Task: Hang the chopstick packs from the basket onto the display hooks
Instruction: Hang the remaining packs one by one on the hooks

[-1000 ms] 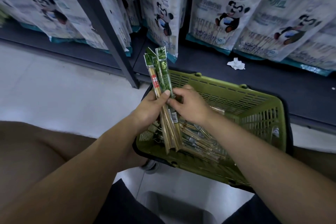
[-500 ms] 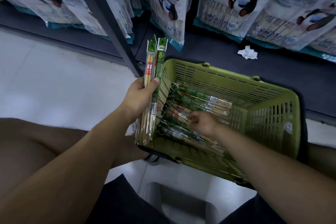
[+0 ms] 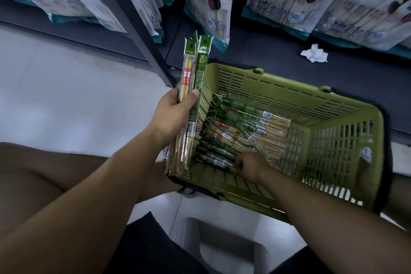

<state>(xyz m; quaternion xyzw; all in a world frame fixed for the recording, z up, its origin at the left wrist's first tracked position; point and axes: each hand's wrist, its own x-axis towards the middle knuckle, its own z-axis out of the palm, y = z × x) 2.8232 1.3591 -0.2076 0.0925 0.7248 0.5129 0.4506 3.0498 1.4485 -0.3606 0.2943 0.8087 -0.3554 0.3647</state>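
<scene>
Chopstick packs (image 3: 200, 69) stand upright in the left hand (image 3: 173, 115), beside the basket (image 3: 278, 83).

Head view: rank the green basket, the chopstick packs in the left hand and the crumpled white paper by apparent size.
1. green basket
2. held chopstick packs in the left hand, long but narrow
3. crumpled paper, smallest; it lies farther off

Legible: "50" in a round badge on centre panda bag (image 3: 204, 6), same on right panda bag (image 3: 289, 0). Other bag print is blurred. Held packs (image 3: 201, 78): logo, red band and barcode sticker unreadable. Basket packs (image 3: 249, 122): barcode labels too small.
</scene>
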